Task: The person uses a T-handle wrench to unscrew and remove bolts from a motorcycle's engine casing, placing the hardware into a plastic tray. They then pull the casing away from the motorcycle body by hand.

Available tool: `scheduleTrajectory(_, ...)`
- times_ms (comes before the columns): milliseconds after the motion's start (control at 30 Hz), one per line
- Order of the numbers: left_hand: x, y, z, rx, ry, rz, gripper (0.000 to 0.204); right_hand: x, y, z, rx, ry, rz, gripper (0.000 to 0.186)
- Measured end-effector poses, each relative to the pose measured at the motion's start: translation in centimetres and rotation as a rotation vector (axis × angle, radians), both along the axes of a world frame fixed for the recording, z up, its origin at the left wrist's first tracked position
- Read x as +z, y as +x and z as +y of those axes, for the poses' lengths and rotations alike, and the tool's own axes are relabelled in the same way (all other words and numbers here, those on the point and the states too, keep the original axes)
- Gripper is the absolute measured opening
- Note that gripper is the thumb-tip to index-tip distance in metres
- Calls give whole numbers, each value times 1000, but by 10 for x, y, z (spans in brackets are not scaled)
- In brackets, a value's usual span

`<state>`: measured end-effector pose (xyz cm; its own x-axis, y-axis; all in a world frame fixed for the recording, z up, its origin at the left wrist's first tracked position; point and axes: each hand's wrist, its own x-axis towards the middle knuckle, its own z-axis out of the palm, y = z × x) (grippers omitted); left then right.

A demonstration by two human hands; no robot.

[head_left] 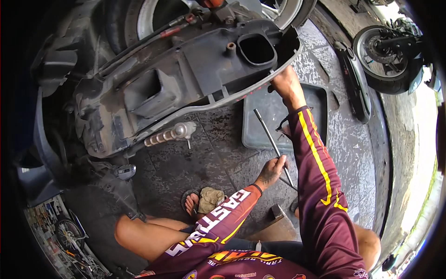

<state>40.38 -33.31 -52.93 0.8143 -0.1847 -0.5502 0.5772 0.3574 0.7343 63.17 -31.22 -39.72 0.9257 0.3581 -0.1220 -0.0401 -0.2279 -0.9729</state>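
The work area is a dark stone floor [346, 158], worn pale in patches, with a bike [385, 56] standing at the far right and a wheel [144, 21] behind the work. The black casing [200, 69] extends across the far left and centre, above the floor; two box-shaped openings face upward in it. The hands are apart. The right hand [289, 88] is at the near edge of the casing, toward its right end; its fingers pass partly out of sight under the rim, so whether they grip, press or only feel there cannot be told. The left hand [272, 173] is closed around a slim metal rod [265, 130], held slanting, upper end toward the casing and apart from it. A shallow grey tray [253, 136] lies on the floor beneath the right forearm. Left of the tray, a ribbed peg [162, 137] projects below the casing; a cloth [212, 199] lies near the foot. The step in hand appears to be work by touch at the casing edge, with the rod held ready. The next move, as judged, calls for a sure right-hand hold, a clear view under the rim, and the rod kept in line before contact.
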Motion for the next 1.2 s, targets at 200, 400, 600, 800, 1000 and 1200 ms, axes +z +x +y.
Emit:
scheduleTrajectory(200, -3, -9, 4, 326, 71, 106, 52, -57, -8, -77, 279, -589, 23, 29)
scheduleTrajectory(400, -1, -8, 56, 630, 308, 46, 56, -86, -44, -146, 908, -1256, -225, 18)
scheduleTrajectory(600, 5, 1, 119, 740, 344, 82, 55, -94, -208, -151, 1587, -592, -4, 40)
scheduleTrajectory(800, 6, -8, 116, 587, 299, 99, 54, -119, -329, -146, 2180, -790, 87, 39)
scheduleTrajectory(1000, 0, -35, 108, 597, 262, 73, 55, -157, -411, -164, 2145, -660, 505, 38)
scheduleTrajectory(1200, 26, -39, 94, 578, 186, -2, 53, -141, -289, -105, 1202, -342, 316, 40)
